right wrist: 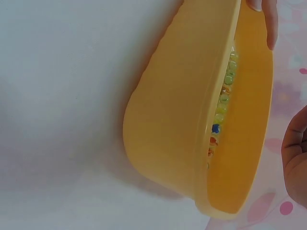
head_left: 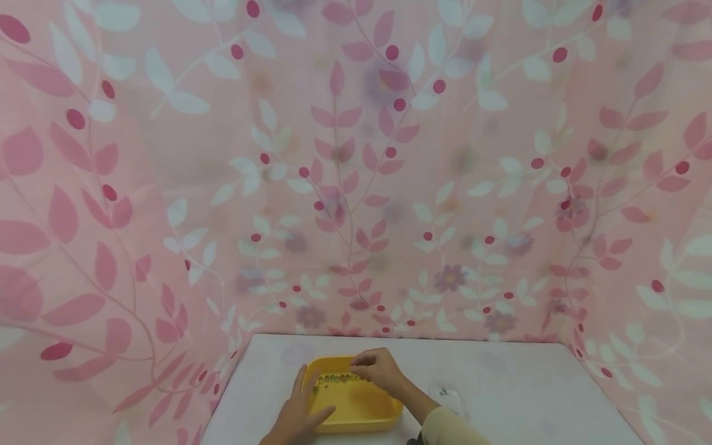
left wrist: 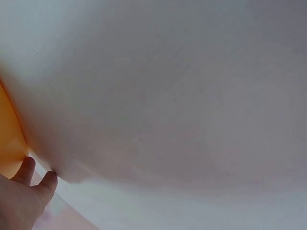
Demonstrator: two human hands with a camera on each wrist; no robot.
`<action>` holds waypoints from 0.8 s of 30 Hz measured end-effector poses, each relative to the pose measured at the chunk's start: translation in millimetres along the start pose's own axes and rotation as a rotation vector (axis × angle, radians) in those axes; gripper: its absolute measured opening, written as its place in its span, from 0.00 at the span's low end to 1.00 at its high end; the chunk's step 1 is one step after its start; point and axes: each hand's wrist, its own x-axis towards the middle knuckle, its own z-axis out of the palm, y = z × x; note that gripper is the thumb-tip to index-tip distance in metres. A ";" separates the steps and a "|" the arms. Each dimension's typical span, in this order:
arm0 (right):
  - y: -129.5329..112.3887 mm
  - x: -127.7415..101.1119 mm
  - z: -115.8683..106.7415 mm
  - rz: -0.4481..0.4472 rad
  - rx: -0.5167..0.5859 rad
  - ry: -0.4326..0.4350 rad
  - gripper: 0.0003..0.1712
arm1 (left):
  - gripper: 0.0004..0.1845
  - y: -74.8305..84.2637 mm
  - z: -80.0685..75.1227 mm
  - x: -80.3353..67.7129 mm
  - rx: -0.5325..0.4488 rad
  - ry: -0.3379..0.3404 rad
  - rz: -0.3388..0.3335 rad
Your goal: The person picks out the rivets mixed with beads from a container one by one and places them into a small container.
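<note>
On the white table stands a yellow plastic tray point(head_left: 356, 425), with a row of small glass marbles point(head_left: 332, 378) along its far side. Some marbles are clear green, others blue or orange in the right wrist view. My left hand point(head_left: 297, 411) spreads its fingers at the tray's left side, the thumb reaching over the inside. In the left wrist view, fingertips of that left hand point(left wrist: 21, 201) come close to the tray's wall point(left wrist: 7, 129). Over the row, my right hand point(head_left: 378, 371) bends its fingers, fingertips close together; I cannot tell whether they pinch a marble.
To the right of the tray lies a clear shallow dish point(head_left: 456, 402) with a few small dark-green pieces. A dark object point(head_left: 414, 440) shows at the bottom edge by the right sleeve point(head_left: 450, 426). Pink leaf-patterned curtains point(head_left: 356, 185) enclose the table's back and sides.
</note>
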 end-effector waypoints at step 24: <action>2.6 -10.5 -32.5 0.032 -0.017 -0.024 0.09 | 0.50 -4.2 1.8 0.9 0.001 -0.035 -0.018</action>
